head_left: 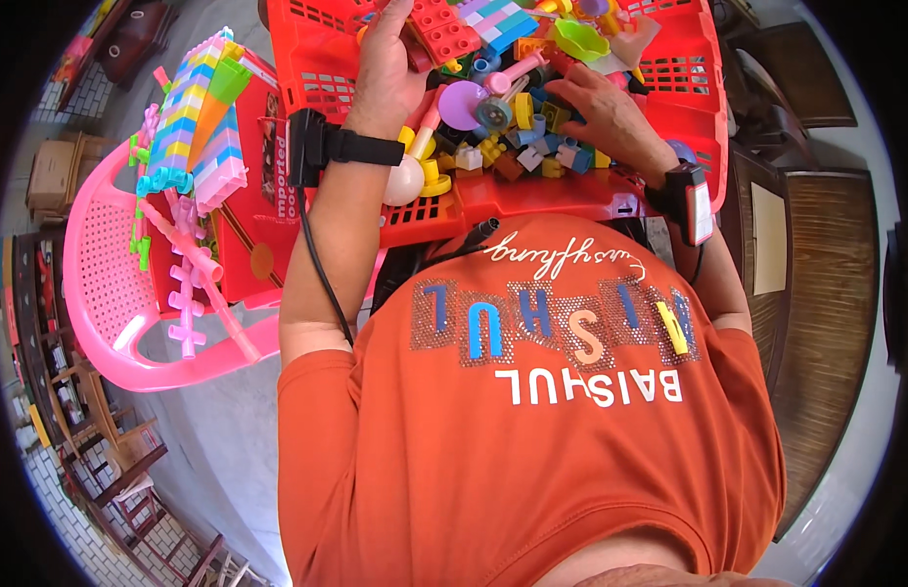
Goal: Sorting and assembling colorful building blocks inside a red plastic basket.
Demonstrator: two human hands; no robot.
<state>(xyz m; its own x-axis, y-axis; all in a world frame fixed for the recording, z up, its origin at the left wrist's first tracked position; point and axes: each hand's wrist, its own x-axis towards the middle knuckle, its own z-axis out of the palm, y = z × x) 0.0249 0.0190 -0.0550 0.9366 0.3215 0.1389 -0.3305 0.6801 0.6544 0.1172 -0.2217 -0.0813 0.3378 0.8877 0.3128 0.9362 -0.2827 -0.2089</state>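
Observation:
A red plastic basket (pixel 405 233) in front of me holds a heap of toy pieces. My left hand (pixel 387 83) is at the basket's left part, beside a red studded toy brick (pixel 442 31). Its fingers are partly cut off by the upper edge, so its grip is unclear. On the right, my right hand (pixel 615 115) reaches into the heap with fingers apart, over small building blocks (pixel 557 117). Between the hands lie a purple disc (pixel 461 106), a pink stick piece (pixel 516 73) and a striped block stack (pixel 498 24). A green toy bowl (pixel 581 41) rests farther back.
To the left, a pink plastic chair (pixel 97 235) carries a red box (pixel 263 230), a pastel block build (pixel 195 108) and pink tube pieces (pixel 188 303). Cardboard boxes (pixel 58 176) stand at far left. Dark wooden furniture (pixel 821 323) is at the right.

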